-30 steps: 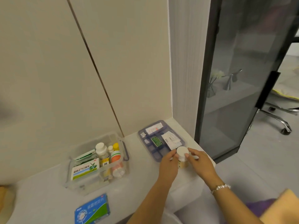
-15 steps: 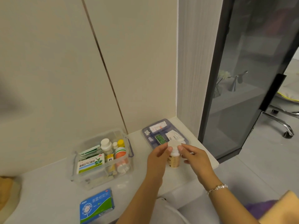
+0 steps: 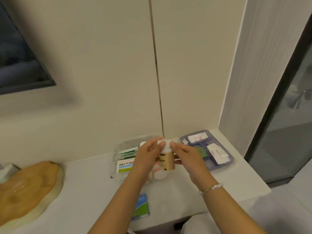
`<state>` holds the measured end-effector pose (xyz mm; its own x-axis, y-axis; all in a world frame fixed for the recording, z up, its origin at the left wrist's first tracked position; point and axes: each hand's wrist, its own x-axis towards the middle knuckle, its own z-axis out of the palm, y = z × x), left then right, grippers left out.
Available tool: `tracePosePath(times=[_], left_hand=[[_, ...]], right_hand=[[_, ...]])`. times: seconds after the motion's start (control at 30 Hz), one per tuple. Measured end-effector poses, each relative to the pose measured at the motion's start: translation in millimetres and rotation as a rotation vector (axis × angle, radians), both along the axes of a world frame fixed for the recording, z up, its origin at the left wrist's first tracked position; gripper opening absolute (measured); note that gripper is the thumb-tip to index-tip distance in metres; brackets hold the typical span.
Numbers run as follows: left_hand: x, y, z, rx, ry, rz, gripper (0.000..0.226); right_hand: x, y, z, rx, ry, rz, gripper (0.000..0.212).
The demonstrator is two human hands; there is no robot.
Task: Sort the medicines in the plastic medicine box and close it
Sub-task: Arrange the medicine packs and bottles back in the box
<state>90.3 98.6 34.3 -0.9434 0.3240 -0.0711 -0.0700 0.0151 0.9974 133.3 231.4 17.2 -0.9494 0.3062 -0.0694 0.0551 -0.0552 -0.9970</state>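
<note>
Just below the frame's centre, both hands hold a tan medicine bottle (image 3: 166, 160) upright above the clear medicine box (image 3: 116, 159). Left hand (image 3: 146, 158) fingers curl round its side, thumb at the white cap (image 3: 163, 143); right hand (image 3: 187, 157) fingers pinch the cap. Right of them, the blue lid (image 3: 231, 160) lies on the tabletop (image 3: 91, 191).

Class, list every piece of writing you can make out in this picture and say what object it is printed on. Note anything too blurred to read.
Green and white box in the clear medicine box: a row of Chinese characters, too blurred to quote reliably.
Tan bottle, held in both hands: dark label text, unreadable.
White packets in the blue tray: print too small.
Blue box on the counter: no legible text.
</note>
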Motion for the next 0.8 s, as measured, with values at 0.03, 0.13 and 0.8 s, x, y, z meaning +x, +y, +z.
tracePosePath(times=[0.03, 0.13, 0.8], left_hand=[[-7, -5, 1, -0.003, -0.009, 0.039, 0.013], [-31, -16, -2, -0.059, -0.012, 0.180, 0.008], [-67, -5, -61, -0.616, 0.016, 0.170, 0.021]], right_hand=[[-6, -5, -1, 0.005, 0.006, 0.009, 0.022], [-24, -18, -8, 0.129, 0.029, -0.006, 0.022], [-30, -19, -75, 0.531, 0.045, 0.075, 0.038]])
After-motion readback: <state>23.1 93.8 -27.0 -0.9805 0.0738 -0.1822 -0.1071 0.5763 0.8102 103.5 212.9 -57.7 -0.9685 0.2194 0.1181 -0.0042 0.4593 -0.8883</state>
